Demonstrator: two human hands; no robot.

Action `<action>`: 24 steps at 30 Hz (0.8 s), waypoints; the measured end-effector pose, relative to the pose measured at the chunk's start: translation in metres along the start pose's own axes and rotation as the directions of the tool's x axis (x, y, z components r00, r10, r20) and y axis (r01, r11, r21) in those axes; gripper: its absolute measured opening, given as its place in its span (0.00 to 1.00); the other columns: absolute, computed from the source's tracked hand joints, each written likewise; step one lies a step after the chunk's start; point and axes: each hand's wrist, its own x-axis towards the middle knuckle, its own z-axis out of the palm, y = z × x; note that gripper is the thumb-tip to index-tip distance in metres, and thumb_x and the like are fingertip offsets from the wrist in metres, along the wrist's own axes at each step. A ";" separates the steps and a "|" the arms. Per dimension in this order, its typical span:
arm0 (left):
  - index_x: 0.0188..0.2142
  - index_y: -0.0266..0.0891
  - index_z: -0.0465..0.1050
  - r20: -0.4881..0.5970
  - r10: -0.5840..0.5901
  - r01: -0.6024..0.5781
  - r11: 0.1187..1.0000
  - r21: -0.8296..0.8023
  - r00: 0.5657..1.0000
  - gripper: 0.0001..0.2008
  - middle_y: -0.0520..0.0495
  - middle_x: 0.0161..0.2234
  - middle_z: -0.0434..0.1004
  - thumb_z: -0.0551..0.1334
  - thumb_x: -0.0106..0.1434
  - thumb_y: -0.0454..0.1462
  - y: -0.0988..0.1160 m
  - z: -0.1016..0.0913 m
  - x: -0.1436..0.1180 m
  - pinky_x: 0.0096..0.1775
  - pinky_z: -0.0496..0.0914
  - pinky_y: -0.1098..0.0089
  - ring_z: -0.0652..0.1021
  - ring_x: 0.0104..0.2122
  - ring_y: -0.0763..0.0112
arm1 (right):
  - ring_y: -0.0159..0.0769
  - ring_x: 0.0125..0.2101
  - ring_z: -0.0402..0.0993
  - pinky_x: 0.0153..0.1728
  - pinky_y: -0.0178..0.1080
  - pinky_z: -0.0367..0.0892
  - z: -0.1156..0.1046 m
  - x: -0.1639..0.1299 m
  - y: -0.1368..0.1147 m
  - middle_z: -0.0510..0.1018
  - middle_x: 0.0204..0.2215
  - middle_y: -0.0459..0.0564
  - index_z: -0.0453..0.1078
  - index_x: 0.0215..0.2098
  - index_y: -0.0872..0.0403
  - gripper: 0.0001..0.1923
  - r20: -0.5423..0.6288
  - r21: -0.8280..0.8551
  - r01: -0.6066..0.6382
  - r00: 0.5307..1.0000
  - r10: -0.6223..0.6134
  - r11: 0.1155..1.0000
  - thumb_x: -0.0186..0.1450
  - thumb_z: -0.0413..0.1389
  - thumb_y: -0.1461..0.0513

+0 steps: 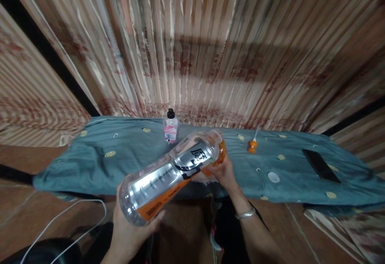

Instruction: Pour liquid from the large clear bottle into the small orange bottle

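Note:
A large clear plastic bottle (171, 180) with a silver and orange label lies tilted across the middle of the view, its neck up and to the right. My left hand (129, 228) is wrapped around its base. Close to the bottle's neck, my right hand (225, 172) is closed around a translucent orange container (222, 152), partly hidden by the bottle and my fingers. Whether the bottle's mouth touches the container I cannot tell. Behind the large bottle stands a small clear bottle (171, 129) with a black cap and pink label.
A green cloth-covered table (120, 168) spans the view. On its right side are a small orange piece with a thin pale tube (252, 146), a white disc (273, 177) and a black phone (321, 166). A striped curtain (192, 55) hangs behind. A white cable (102, 202) loops lower left.

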 end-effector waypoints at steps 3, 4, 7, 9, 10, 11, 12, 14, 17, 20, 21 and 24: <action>0.63 0.39 0.58 0.055 0.120 -0.122 0.991 0.045 0.991 0.42 0.34 0.50 0.76 0.71 0.53 0.48 -0.006 -0.003 0.001 0.44 0.80 0.51 0.83 0.45 0.48 | 0.49 0.47 0.82 0.48 0.47 0.78 0.000 -0.001 0.000 0.84 0.46 0.55 0.66 0.56 0.52 0.36 0.000 -0.018 0.001 1.000 -0.001 1.000 0.52 0.70 0.56; 0.63 0.39 0.57 0.053 0.128 -0.131 0.990 0.053 0.990 0.43 0.34 0.51 0.75 0.72 0.53 0.48 -0.009 -0.003 0.001 0.44 0.80 0.50 0.82 0.46 0.47 | 0.49 0.47 0.82 0.48 0.47 0.79 0.000 -0.001 0.000 0.84 0.46 0.54 0.66 0.56 0.52 0.36 -0.007 -0.027 0.000 1.000 0.000 1.000 0.52 0.70 0.56; 0.64 0.40 0.56 0.043 0.145 -0.148 0.988 0.053 0.988 0.44 0.34 0.51 0.76 0.72 0.53 0.48 -0.014 -0.004 0.000 0.43 0.81 0.50 0.83 0.46 0.47 | 0.50 0.47 0.82 0.47 0.47 0.79 -0.001 -0.002 0.001 0.84 0.45 0.53 0.66 0.56 0.51 0.36 -0.022 -0.041 -0.005 1.000 0.004 0.999 0.51 0.71 0.57; 0.64 0.40 0.56 0.053 0.142 -0.145 0.988 0.050 0.988 0.44 0.34 0.51 0.76 0.72 0.53 0.47 -0.015 -0.003 -0.001 0.43 0.81 0.51 0.83 0.46 0.47 | 0.50 0.46 0.83 0.46 0.47 0.80 -0.001 -0.002 0.002 0.84 0.45 0.53 0.66 0.57 0.51 0.37 -0.022 -0.048 -0.006 1.000 0.005 0.999 0.51 0.71 0.58; 0.64 0.40 0.56 0.061 0.138 -0.142 0.989 0.053 0.988 0.44 0.34 0.51 0.76 0.72 0.53 0.47 -0.015 -0.003 -0.002 0.43 0.81 0.51 0.83 0.46 0.47 | 0.50 0.46 0.83 0.46 0.47 0.80 -0.001 -0.002 0.002 0.84 0.44 0.53 0.66 0.57 0.51 0.36 -0.021 -0.053 -0.003 1.000 0.002 0.999 0.51 0.71 0.58; 0.64 0.40 0.56 0.054 0.126 -0.129 0.990 0.050 0.991 0.43 0.34 0.51 0.76 0.72 0.53 0.47 -0.016 -0.003 -0.003 0.43 0.81 0.51 0.83 0.46 0.47 | 0.49 0.46 0.83 0.46 0.47 0.80 -0.001 -0.002 0.003 0.84 0.44 0.53 0.66 0.57 0.51 0.36 -0.022 -0.058 0.002 1.000 -0.004 0.998 0.52 0.71 0.58; 0.63 0.41 0.57 0.072 0.104 -0.107 0.993 0.044 0.992 0.42 0.34 0.52 0.76 0.72 0.53 0.47 -0.016 -0.002 -0.003 0.44 0.80 0.50 0.83 0.47 0.47 | 0.49 0.46 0.83 0.46 0.47 0.80 -0.001 -0.002 0.003 0.84 0.44 0.53 0.66 0.56 0.50 0.36 -0.023 -0.065 0.008 1.000 -0.009 0.998 0.52 0.71 0.58; 0.63 0.43 0.57 0.038 0.071 -0.072 0.997 0.030 0.997 0.44 0.36 0.52 0.76 0.72 0.51 0.49 -0.015 -0.002 -0.004 0.46 0.80 0.48 0.82 0.48 0.45 | 0.48 0.45 0.83 0.45 0.46 0.80 -0.001 -0.002 0.002 0.84 0.44 0.52 0.66 0.56 0.51 0.35 -0.023 -0.073 0.015 1.000 -0.017 0.997 0.52 0.70 0.58; 0.64 0.46 0.56 0.064 0.068 -0.068 0.998 0.007 0.996 0.44 0.37 0.54 0.76 0.72 0.52 0.47 -0.013 -0.001 -0.002 0.48 0.79 0.49 0.82 0.49 0.46 | 0.47 0.43 0.83 0.45 0.46 0.79 -0.002 -0.002 0.001 0.84 0.43 0.52 0.67 0.53 0.52 0.33 -0.031 -0.079 0.011 0.999 -0.013 0.997 0.52 0.70 0.57; 0.66 0.46 0.55 0.083 0.119 -0.117 0.993 -0.020 0.989 0.45 0.37 0.55 0.75 0.72 0.53 0.46 -0.010 0.000 0.001 0.47 0.80 0.52 0.82 0.49 0.47 | 0.47 0.43 0.83 0.45 0.46 0.79 -0.002 -0.002 0.001 0.84 0.43 0.52 0.67 0.53 0.51 0.33 -0.035 -0.077 0.005 0.999 -0.008 0.997 0.51 0.70 0.57; 0.67 0.45 0.54 0.083 0.137 -0.135 0.990 -0.026 0.987 0.46 0.37 0.55 0.75 0.72 0.53 0.46 -0.009 0.000 0.002 0.45 0.81 0.53 0.82 0.48 0.48 | 0.48 0.44 0.83 0.45 0.46 0.79 -0.002 -0.002 0.001 0.84 0.43 0.52 0.67 0.53 0.51 0.33 -0.032 -0.072 0.005 0.999 -0.008 0.997 0.52 0.70 0.57; 0.67 0.44 0.54 0.076 0.158 -0.156 0.987 -0.032 0.984 0.47 0.37 0.53 0.77 0.73 0.53 0.46 -0.008 0.000 0.004 0.43 0.81 0.52 0.83 0.45 0.48 | 0.48 0.44 0.83 0.45 0.46 0.79 -0.002 -0.002 0.002 0.84 0.45 0.53 0.67 0.55 0.51 0.35 -0.020 -0.059 0.007 1.000 -0.008 0.998 0.52 0.70 0.58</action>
